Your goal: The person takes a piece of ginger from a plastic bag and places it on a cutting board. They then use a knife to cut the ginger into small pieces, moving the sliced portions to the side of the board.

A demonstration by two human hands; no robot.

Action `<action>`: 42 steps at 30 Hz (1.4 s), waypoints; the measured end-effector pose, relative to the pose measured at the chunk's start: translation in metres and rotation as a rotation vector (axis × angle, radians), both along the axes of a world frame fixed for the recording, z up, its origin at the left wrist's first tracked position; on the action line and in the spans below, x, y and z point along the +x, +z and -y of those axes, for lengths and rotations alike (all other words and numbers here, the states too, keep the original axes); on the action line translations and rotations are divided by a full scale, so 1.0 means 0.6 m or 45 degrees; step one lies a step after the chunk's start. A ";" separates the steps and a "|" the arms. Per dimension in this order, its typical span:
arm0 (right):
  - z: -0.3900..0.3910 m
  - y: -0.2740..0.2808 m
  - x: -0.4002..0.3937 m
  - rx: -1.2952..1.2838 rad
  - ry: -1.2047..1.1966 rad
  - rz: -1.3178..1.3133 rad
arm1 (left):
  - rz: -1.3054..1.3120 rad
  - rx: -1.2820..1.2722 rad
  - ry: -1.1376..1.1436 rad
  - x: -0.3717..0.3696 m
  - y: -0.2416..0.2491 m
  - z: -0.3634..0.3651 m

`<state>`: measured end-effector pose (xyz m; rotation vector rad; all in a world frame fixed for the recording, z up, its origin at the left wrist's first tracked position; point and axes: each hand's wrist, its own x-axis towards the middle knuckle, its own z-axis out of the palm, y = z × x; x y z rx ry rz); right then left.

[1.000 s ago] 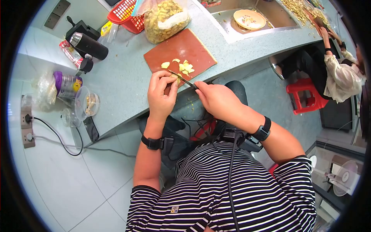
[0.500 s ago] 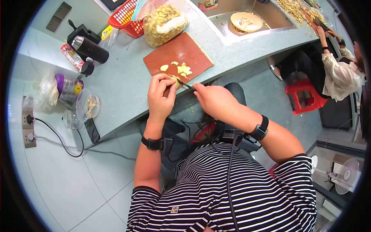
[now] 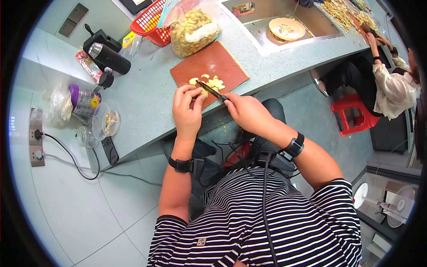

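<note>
Holding knife [image 3: 210, 89], tin label [image 3: 94, 101] illegible

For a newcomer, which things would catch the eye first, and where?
Probably the striped shirt, filling the bottom middle of the view. Next, the reddish-brown board at the top centre; near its lower edge the left hand pinches a pale yellow piece and the right hand holds a knife. A bright red stool stands out at the right.

We look from one head-worn camera, facing forward and steeply down, our striped shirt [image 3: 231, 209] close below, the counter [image 3: 142, 98] farther off
</note>
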<state>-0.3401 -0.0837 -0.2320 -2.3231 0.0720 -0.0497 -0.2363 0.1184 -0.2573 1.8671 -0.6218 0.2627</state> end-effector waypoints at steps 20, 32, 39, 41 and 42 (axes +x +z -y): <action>0.006 0.011 -0.048 0.207 -0.037 0.099 | 0.167 0.102 0.054 -0.008 -0.003 0.009; -0.006 0.003 -0.048 0.186 -0.025 0.059 | 0.196 0.153 0.043 -0.004 -0.008 0.006; -0.010 -0.003 -0.033 0.018 0.014 0.106 | 0.156 0.119 0.021 -0.004 -0.007 0.005; -0.014 -0.001 -0.025 -0.018 0.014 0.131 | 0.141 0.099 0.005 -0.004 -0.006 0.003; -0.016 0.006 -0.020 -0.055 0.026 0.095 | 0.137 0.098 0.006 -0.005 -0.004 0.003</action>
